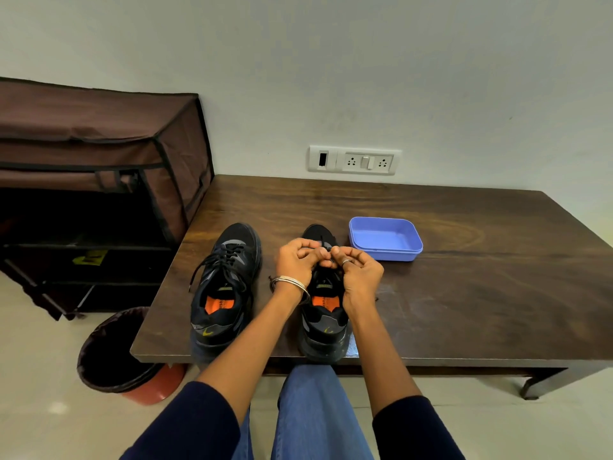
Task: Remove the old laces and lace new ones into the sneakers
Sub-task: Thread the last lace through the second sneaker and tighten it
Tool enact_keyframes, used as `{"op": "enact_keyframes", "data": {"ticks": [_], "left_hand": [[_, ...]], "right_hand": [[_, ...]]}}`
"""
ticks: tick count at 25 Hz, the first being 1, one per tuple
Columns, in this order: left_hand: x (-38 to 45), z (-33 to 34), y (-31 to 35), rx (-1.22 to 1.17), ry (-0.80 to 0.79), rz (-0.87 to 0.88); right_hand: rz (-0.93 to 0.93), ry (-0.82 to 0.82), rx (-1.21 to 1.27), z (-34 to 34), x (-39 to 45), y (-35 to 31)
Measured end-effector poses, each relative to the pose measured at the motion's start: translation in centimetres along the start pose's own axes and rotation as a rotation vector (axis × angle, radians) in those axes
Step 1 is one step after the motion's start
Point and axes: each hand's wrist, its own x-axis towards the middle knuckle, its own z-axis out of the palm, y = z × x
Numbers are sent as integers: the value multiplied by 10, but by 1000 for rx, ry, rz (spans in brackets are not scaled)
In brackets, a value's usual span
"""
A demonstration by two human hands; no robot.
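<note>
My left hand (pixel 296 260), right hand (pixel 356 270) pinch lace (pixel 326 250) on right sneaker (pixel 323 313); left sneaker (pixel 225 287) fully laced, old or new unclear.

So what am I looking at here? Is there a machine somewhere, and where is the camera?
No machine: a person works with bare hands, filmed by a camera worn on the head, looking down. On the dark wooden table stand two black sneakers with orange insoles. The left sneaker is laced. The left hand and right hand meet over the right sneaker, fingers curled, pinching its black lace. Beside it sits an empty blue plastic tub. A lined bin stands on the floor.
</note>
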Motion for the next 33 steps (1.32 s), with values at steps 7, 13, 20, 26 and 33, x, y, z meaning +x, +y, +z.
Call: {"op": "enact_keyframes", "data": {"ticks": [7, 13, 20, 26, 33], "left_hand": [[5, 6, -3, -5, -4, -37], [9, -3, 9, -117, -135, -208], [9, -2, 7, -11, -151, 26], [15, -6, 6, 969, -63, 657], [20, -14, 6, 1462, -196, 1177]], "right_hand": [[-85, -177, -139, -6, -3, 6], [-31, -267, -17, -8, -4, -1], [-20, -203, 43, -6, -2, -2], [26, -124, -70, -1, 7, -9], [59, -120, -170, -1, 11, -21]]}}
